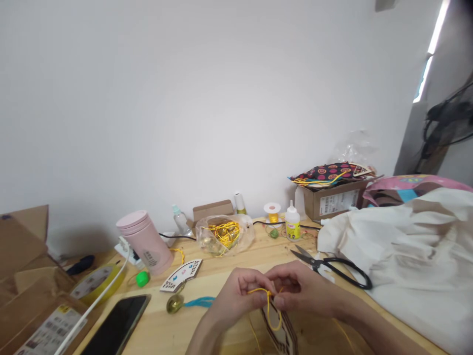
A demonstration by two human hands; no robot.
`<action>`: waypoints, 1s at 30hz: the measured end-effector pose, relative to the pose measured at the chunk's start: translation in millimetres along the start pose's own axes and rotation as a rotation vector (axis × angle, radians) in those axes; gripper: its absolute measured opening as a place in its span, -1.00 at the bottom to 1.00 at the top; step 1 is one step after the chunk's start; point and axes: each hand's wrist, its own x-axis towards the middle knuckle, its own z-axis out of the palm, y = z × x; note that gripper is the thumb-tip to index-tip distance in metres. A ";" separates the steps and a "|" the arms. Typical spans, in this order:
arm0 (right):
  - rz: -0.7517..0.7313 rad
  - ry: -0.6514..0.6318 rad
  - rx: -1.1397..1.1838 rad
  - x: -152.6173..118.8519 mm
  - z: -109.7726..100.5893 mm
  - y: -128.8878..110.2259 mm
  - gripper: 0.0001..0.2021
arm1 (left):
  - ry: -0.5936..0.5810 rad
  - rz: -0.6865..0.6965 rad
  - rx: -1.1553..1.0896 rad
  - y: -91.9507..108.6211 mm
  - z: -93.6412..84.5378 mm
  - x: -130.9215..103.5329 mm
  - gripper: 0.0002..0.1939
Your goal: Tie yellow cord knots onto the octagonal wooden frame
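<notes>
At the front of the table, my left hand (242, 296) and my right hand (301, 291) meet, both pinching a yellow cord (274, 326). A knot and a hanging loop of the cord show between the fingertips. Just below hangs a cut-out wooden piece (283, 335) with dark edges, partly hidden by the hands and the frame's bottom. Left of my left hand lie a blue tassel (199, 301), a brass-coloured bell (175, 303) and a fan-shaped wooden piece (182, 276) with small coloured figures.
Black-handled scissors (345, 272) lie right of my hands, beside white cloth (406, 261). Behind are a glue bottle (292, 224), a cord spool (272, 212) and a plastic bag (244, 239) of yellow cords. A pink tumbler (148, 244), phone (116, 325) and cardboard box (29, 276) stand left.
</notes>
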 end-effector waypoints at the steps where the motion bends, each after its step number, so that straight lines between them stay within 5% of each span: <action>1: 0.007 0.007 -0.016 0.3 -0.8 1.0 -0.73 | 0.001 -0.014 0.001 -1.4 0.0 0.5 -0.83; 9: 0.143 0.057 -0.128 3.4 4.8 12.4 -0.78 | 0.036 -0.061 0.046 -11.1 -2.0 6.2 -0.89; 15: 0.102 0.082 -0.111 5.6 9.3 11.4 -0.87 | 0.168 -0.032 0.135 -13.9 -2.8 10.3 -0.88; 22: 0.149 0.246 -0.202 10.0 1.1 14.6 -0.84 | 0.250 -0.036 0.177 -11.5 -5.6 9.5 -0.82; 27: 0.130 0.409 0.091 6.9 -11.7 1.2 -0.84 | 0.318 -0.062 0.176 -8.2 -9.9 10.4 -0.85; 30: 0.087 0.391 0.348 6.4 -9.8 -2.4 -0.79 | 0.314 -0.056 0.146 -5.5 -11.4 10.6 -0.88</action>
